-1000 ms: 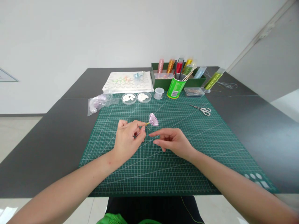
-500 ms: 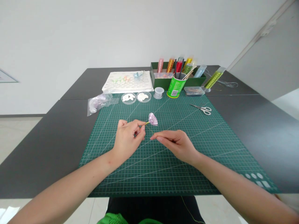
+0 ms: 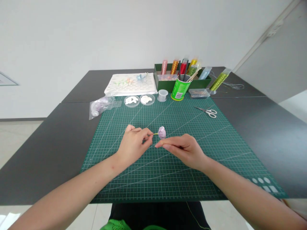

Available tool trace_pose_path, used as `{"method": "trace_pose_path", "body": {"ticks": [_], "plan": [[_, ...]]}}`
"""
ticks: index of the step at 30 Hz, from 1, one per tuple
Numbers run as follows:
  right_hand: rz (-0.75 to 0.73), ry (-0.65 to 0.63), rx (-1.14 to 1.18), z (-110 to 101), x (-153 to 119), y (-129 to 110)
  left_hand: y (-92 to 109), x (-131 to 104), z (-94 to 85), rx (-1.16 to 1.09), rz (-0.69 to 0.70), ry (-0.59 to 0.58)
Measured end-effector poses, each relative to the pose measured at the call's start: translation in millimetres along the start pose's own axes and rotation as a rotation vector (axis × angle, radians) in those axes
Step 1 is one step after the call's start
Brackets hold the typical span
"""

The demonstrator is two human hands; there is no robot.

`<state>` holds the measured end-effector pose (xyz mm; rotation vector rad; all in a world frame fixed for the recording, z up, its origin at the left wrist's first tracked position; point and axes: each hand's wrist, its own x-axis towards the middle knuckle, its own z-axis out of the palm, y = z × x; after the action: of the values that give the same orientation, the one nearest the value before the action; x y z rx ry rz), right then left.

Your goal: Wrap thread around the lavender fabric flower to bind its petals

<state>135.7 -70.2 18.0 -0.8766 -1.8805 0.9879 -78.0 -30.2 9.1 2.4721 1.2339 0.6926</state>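
Between thumb and fingers, my left hand [image 3: 135, 140] pinches the thin stem of a pale lilac flower [image 3: 162, 132], whose head points right. A yellow-green wrapping [image 3: 155, 134] covers the stem just below the bloom. My right hand [image 3: 183, 148] is closed in a pinch close under the flower, thumb against forefinger. A fine thread showed between its fingertips and the stem a moment ago; it is barely visible there now. A yellow-green thread [image 3: 193, 215] also hangs over my lap below the table edge.
Scissors [image 3: 208, 111] lie on the green cutting mat [image 3: 134, 182] at right. Behind are two dishes of white pieces [image 3: 131, 101], a small lidded tub [image 3: 162, 95], a green can [image 3: 180, 88] of sticks and a box [image 3: 168, 85] of thread spools. A plastic bag [image 3: 100, 106] lies left.
My left hand has moved slightly right and down, turning the flower from tilted upward to nearly level, its face angled differently. My right hand has barely moved.
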Motion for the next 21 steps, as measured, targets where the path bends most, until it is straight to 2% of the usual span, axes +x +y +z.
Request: {"method": "trace_pose_path", "body": {"ticks": [4, 9, 17, 21], "plan": [[0.03, 0.102, -0.022, -2.1, 1.6, -0.7, 2.7, -3.1, 0.5, 0.018, 0.141, -0.082], [0.146, 0.228, -0.106, -6.9, 5.3, 2.7, 3.6, -5.1, 0.8, 0.026, 0.235, -0.103], [0.143, 0.263, -0.09, -9.4, 12.8, 13.9, 5.9, -5.3, -1.8, 0.018, 0.272, -0.17], [0.149, 0.26, -0.086, -9.8, 14.2, 16.6, 7.4, -6.3, -1.4, -0.019, 0.303, -0.169]]}}
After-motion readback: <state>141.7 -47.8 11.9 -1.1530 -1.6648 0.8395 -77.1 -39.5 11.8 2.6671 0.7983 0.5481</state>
